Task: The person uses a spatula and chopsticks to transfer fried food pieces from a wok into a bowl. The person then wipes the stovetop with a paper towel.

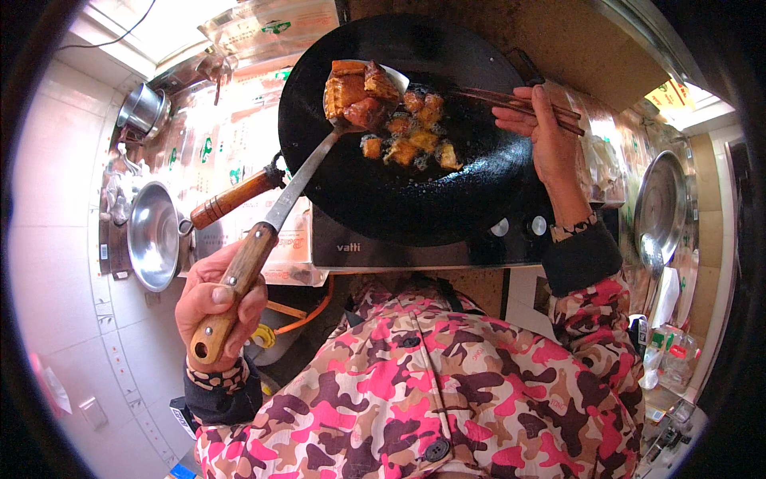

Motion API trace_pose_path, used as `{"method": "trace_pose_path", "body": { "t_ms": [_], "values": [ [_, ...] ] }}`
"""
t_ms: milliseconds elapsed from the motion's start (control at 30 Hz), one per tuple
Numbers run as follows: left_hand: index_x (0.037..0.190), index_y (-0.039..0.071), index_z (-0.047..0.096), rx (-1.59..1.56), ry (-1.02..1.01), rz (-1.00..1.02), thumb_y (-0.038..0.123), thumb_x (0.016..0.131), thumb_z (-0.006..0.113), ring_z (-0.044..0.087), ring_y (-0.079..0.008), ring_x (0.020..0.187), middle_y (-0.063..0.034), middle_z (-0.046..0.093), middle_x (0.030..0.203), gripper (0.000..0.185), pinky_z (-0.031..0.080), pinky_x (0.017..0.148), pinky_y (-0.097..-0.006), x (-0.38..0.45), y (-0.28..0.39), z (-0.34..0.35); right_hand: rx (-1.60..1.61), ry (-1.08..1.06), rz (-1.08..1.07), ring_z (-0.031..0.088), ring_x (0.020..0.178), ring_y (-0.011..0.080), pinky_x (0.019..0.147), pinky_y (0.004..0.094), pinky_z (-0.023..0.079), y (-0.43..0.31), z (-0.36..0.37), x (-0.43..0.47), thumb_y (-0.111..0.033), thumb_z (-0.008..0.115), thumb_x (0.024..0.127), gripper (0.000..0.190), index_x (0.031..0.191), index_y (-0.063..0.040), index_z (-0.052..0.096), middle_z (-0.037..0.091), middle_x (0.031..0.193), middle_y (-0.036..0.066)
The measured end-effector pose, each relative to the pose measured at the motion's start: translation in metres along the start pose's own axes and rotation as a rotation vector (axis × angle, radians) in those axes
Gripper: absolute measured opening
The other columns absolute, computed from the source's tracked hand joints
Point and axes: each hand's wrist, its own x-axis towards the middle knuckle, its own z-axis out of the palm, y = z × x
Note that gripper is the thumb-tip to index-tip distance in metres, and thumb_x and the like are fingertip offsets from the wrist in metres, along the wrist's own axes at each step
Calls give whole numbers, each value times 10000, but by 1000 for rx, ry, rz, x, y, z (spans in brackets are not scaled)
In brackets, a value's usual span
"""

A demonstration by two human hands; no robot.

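My left hand point(218, 299) is closed around the riveted wooden handle of a metal wok spatula point(299, 182). Several browned food chunks point(353, 96) are heaped on its blade, which is over the left side of a black wok point(371, 206). My right hand point(541, 126) grips a pair of dark wooden chopsticks point(514, 100) at the wok's right rim. Their tips point toward smaller golden-brown pieces point(422, 141) that lie in bubbling oil in the wok. The wok's wooden handle point(233, 197) sticks out to the left.
The wok sits on a black gas stove point(407, 256) with knobs. A steel basin point(154, 233) and a small metal pot point(143, 111) stand at left. On the right are a metal pan point(661, 203), a ladle point(652, 254) and plastic bottles point(673, 356). Cardboard point(598, 66) rises behind the wok.
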Motion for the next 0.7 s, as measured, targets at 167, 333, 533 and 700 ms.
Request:
{"method": "trace_pose_path", "body": {
  "t_ms": [167, 333, 533, 700],
  "values": [
    [1219, -136, 390, 43, 38, -12, 133, 702, 548, 371, -121, 269, -145, 497, 580, 604, 343, 256, -192, 1, -1, 0, -287, -22, -273, 653, 768, 218, 620, 286, 541, -22, 4, -23, -181, 532, 906, 234, 980, 34, 589, 627, 873, 136],
    [1176, -138, 437, 91, 79, -50, 138, 687, 534, 353, -127, 265, -154, 506, 590, 570, 318, 251, -194, -1, -1, 1, -780, -208, -935, 616, 763, 238, 658, 315, 512, -39, 19, -56, -72, 660, 773, 223, 986, -19, 623, 611, 879, 114],
    [1169, -143, 455, 158, 98, -169, 124, 672, 524, 337, -120, 275, -160, 508, 595, 569, 297, 249, -196, -8, 5, 8, -868, -322, -1014, 598, 801, 235, 686, 327, 512, -34, 43, -90, -131, 704, 724, 293, 987, -29, 621, 588, 891, 85],
    [1181, -136, 461, 168, 83, -261, 97, 672, 515, 362, -128, 285, -164, 508, 596, 562, 306, 256, -200, -10, 13, 14, -874, -319, -977, 580, 852, 244, 734, 335, 502, -23, 51, -111, -133, 685, 727, 289, 991, -34, 622, 582, 912, 82]
  ]
}}
